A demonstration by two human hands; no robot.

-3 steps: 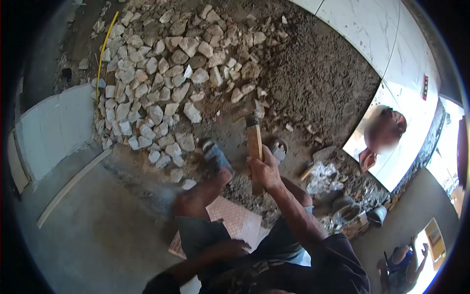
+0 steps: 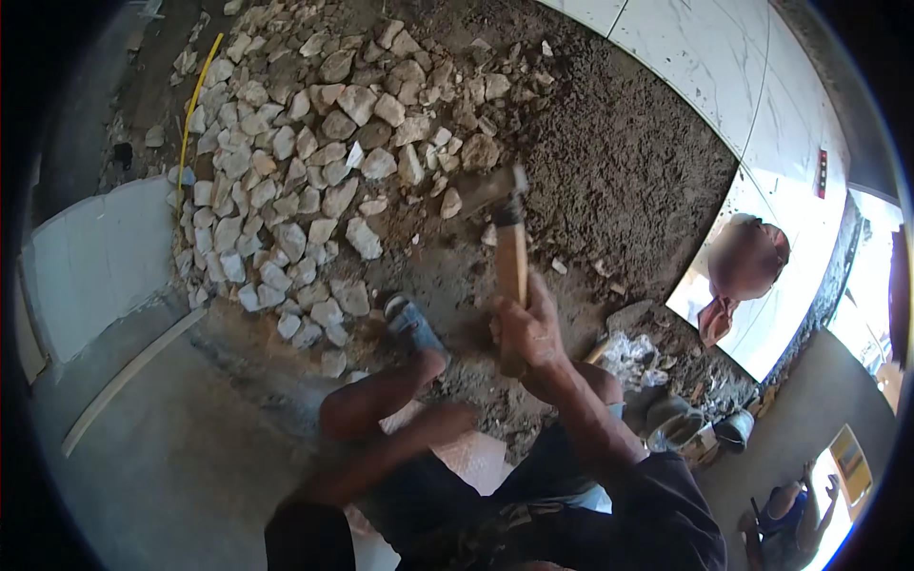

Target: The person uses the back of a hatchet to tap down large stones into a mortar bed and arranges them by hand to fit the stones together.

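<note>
Now left hand (image 2: pixel 451 421), grip unclear, sits farther forward; right hand (image 2: pixel 529 328) clasps hammer (image 2: pixel 511 252).

Soft light falls on the pile of pale angular stones (image 2: pixel 340 197). Right of the pile, glossy white grey-veined slabs (image 2: pixel 802 233) glare; far below-right, a rectangular bright patch (image 2: pixel 838 519) burns out. At the pile's right edge, the grey metal hammer head (image 2: pixel 489 187) blurs. Left below it, the smooth grey concrete floor (image 2: pixel 219 409) dims and a long pale strip (image 2: pixel 126 379) bends with distortion.
</note>
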